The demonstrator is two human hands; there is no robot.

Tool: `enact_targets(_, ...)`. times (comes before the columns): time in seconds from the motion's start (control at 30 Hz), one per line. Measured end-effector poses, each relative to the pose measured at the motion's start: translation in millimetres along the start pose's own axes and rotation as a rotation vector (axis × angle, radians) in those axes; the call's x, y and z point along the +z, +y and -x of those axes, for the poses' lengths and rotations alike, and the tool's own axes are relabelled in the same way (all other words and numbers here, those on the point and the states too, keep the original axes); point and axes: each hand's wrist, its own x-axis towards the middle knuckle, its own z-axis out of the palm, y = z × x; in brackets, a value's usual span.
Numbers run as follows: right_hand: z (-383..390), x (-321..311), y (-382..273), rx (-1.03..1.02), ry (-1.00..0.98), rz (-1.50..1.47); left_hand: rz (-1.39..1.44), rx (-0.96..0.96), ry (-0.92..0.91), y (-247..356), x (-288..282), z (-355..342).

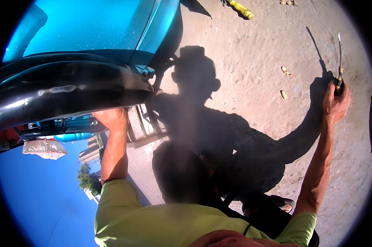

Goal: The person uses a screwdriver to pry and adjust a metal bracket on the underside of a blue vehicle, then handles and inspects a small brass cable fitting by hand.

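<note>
"What does the person wear?"
"A plain yellow-green shirt (165, 222), with short sleeves. The left sleeve (117, 193) is creased and ends in a neat edge; the right sleeve (302, 227) matches it."
"And beyond the shirt's sleeves?"
"Bare forearms, leading to a bare left hand (113, 118) and right hand (336, 103)."
"Anything else near the shirt?"
"A thin dark cord (247, 229) lies against it. Beyond its front edge are dark trousers (268, 222), mostly lost in shade, and a greyish open-toed sandal (289, 202)."
</note>
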Motion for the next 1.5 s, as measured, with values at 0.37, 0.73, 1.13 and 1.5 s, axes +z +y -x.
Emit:
enact_targets(0.37, -5, 15, 40, -0.042, -0.058, 0.041, 0.06, 0.09, -0.104, 21, 16, -6)
enact_targets(0.73, -4, 15, 38, -0.047, -0.047, 0.023, -0.039, 0.033, -0.006, 9, -9, -7)
enact_targets(1.13, -8, 21, 54, -0.114, -0.031, 0.076, -0.056, -0.026, -0.007, 11, -12, -1)
enact_targets(1.5, -9, 19, 41, -0.139, -0.057, 0.139, -0.007, -0.011, -0.008, 9, -10, 1)
